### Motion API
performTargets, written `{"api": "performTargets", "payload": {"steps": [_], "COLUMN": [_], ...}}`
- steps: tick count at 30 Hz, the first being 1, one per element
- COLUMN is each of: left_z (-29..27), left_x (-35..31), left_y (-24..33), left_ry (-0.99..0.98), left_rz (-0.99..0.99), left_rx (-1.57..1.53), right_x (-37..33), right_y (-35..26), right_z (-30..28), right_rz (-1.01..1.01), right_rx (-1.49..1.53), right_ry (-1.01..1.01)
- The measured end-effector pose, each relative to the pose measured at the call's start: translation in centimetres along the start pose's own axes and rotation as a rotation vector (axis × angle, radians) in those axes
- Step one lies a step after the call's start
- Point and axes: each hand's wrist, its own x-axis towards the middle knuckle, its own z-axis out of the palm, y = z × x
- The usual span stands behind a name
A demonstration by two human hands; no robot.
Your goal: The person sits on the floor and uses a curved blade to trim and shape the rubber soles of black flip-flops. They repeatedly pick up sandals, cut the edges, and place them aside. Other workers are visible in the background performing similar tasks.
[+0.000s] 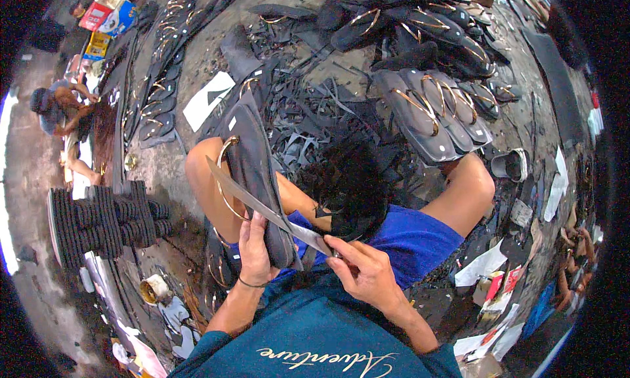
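Note:
My left hand (254, 254) is closed around the lower end of a dark thong sandal (249, 165), which stands tilted upward over my left leg. A gold-coloured strap arches from the sandal's left side. In my right hand (366, 273) is the handle of a knife (305, 233) with a long, slender metal blade. The blade slants up and left across the sandal, passing just above my left fingers, and its tip sticks out past the strap. Whether its edge touches the sole I cannot tell. My right fingers hide most of the handle.
Dark scraps (308, 132) litter the floor ahead, beside a dark rounded form (351, 188) between my legs. Finished-looking sandals (420, 109) lie by my right knee, with a heap behind. Stacked soles (105, 220) stand left. Other people sit far left (59, 109) and far right (574, 266).

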Motion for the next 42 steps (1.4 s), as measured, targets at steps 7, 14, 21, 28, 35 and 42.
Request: {"api": "performTargets", "payload": {"steps": [7, 14, 21, 28, 35, 42], "left_z": [1.3, 0.6, -2.9, 0.6, -2.3, -3.4], "left_x": [-0.4, -1.6, -2.9, 5.5, 6.8, 3.8], "left_y": [0.8, 0.3, -3.8, 5.8, 9.8, 8.8], "left_ry": [-0.041, -0.203, -0.482, -0.336, -0.118, -0.008], "left_rz": [-0.051, -0.131, 0.047, 0.261, 0.05, 0.012], "left_rx": [-0.121, -0.156, 0.362, 0.363, -0.072, -0.137], "right_x": [4.3, 12.2, 12.3, 9.7, 0.1, -4.5], "right_y": [0.9, 0.6, 1.3, -1.4, 0.9, 1.2], "right_z": [2.7, 4.2, -0.9, -1.6, -2.2, 0.6], "right_rz": [-0.153, -0.219, 0.23, 0.067, -0.146, -0.012], "right_rx": [-0.017, -0.073, 0.54, 0.487, 0.062, 0.168], "right_ry": [0.178, 0.427, 0.008, 0.362, 0.161, -0.001]}}
